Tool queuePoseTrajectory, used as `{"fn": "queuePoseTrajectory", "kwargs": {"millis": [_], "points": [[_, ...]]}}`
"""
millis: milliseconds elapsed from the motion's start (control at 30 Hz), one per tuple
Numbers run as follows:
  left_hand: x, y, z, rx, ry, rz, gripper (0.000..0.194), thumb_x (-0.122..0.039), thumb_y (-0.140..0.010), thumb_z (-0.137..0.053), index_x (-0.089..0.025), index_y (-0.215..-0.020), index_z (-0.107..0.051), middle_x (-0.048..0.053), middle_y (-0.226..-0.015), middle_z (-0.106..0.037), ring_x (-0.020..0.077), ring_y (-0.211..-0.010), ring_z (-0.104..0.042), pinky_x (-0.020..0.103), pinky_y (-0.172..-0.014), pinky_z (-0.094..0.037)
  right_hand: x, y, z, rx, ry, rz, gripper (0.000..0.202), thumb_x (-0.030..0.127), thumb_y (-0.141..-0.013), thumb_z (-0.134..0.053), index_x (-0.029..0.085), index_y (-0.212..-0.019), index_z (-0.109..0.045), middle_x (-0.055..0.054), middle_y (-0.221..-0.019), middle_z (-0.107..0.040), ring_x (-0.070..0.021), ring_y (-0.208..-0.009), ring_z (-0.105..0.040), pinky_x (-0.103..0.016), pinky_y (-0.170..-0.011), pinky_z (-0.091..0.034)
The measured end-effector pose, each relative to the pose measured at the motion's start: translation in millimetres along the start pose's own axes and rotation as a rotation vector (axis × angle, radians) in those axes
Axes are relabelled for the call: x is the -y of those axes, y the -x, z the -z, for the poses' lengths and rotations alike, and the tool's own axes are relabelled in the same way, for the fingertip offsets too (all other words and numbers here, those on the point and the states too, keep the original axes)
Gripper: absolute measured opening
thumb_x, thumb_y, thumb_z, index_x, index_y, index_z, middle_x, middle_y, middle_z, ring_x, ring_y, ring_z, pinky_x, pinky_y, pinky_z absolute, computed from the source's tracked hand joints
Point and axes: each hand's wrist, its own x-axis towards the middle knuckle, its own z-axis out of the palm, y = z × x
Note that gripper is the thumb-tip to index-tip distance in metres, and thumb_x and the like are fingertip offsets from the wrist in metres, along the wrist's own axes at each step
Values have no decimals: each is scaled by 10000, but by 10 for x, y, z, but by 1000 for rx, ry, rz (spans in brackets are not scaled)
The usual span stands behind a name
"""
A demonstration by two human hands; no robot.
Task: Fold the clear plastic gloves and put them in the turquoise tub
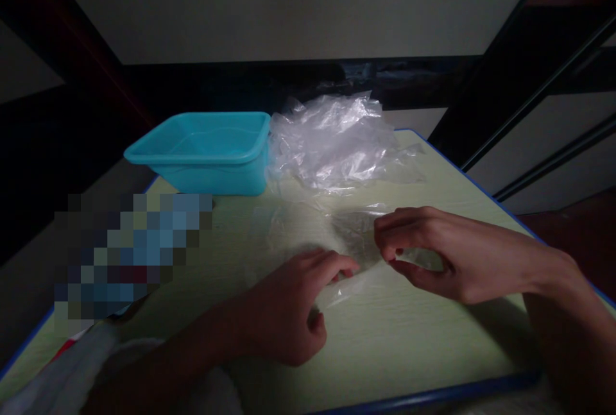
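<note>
Tabletop (pixel 385 351), fingers (pixel 337 264) on clear plastic (pixel 356 232)

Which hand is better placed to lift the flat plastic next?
Probably the right hand: it appears to pinch the flat plastic at its right end. The left hand is palm-down and loosely open at the near side, so it looks better placed for steadying.

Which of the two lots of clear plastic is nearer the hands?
The flatter piece, right at the left hand and right hand; the crumpled heap lies farther back, beside the turquoise tub.
</note>
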Motion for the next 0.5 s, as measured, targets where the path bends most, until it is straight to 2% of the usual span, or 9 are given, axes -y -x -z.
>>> {"fn": "queuePoseTrajectory", "kwargs": {"millis": [100,200,333,500], "points": [[28,3,-11,4,-17,5,616,50,-579,-411,-167,-1154,-430,56,-1054,-566,183,-976,-527,320,-849,-445,-18,8,7,-12,-5,-12,190,-1,-686,-487,168,-742,-554,-12,-750,-576,-147,-715,-548,-260,-679,-398],[42,1,-11,9,-8,-1,515,45,-687,-387,-164,-1154,-439,60,-1050,-577,173,-980,-537,317,-844,-448,-25,15,19,-42,-4,-12,179,12,-694,-479,173,-737,-547,-10,-748,-573,-137,-694,-533,-255,-670,-390],[33,-9,-1,-1,12,8,391,-5,-812,-379,-170,-1160,-449,70,-1097,-591,166,-1014,-541,322,-874,-435,-25,16,36,-81,-4,21,140,46,-720,-467,173,-726,-526,-4,-721,-557,-126,-666,-507,-250,-654,-383],[23,-20,14,4,-14,1,260,-116,-887,-410,-157,-1126,-504,65,-1079,-614,168,-1004,-553,295,-862,-431,-19,21,48,-145,10,67,109,113,-806,-447,157,-758,-534,-20,-720,-553,-128,-663,-500,-255,-652,-379]]}}
